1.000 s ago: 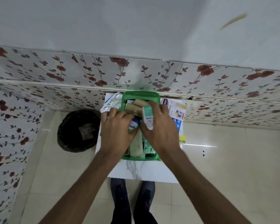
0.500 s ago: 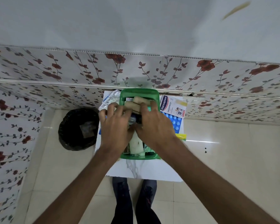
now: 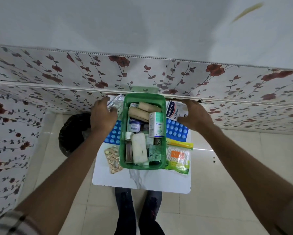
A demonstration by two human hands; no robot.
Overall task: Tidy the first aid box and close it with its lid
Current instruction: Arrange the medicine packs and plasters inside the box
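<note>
The green first aid box (image 3: 122,150) stands open on a small white table (image 3: 142,182), with no lid on it. Inside lie tan bandage rolls (image 3: 139,112), a white and green carton (image 3: 156,124), a small jar (image 3: 134,126), a brown bottle (image 3: 128,150), a white gauze roll (image 3: 139,148) and blister strips. My left hand (image 3: 101,116) hovers left of the box over a clear plastic pack (image 3: 117,101), fingers loosely apart. My right hand (image 3: 196,116) is spread to the right, over a Hansaplast pack (image 3: 173,109).
A blue sheet with pale round dots (image 3: 176,129) lies under the box. A tablet strip (image 3: 112,157) is at front left; a yellow tube (image 3: 179,144) and a cotton bud pack (image 3: 178,158) at right. A black bin (image 3: 71,133) stands left, by the flowered wall.
Both hands were together inside the box, the right one holding the white and green carton. The carton now lies in the box, and the hands have moved apart to either side.
</note>
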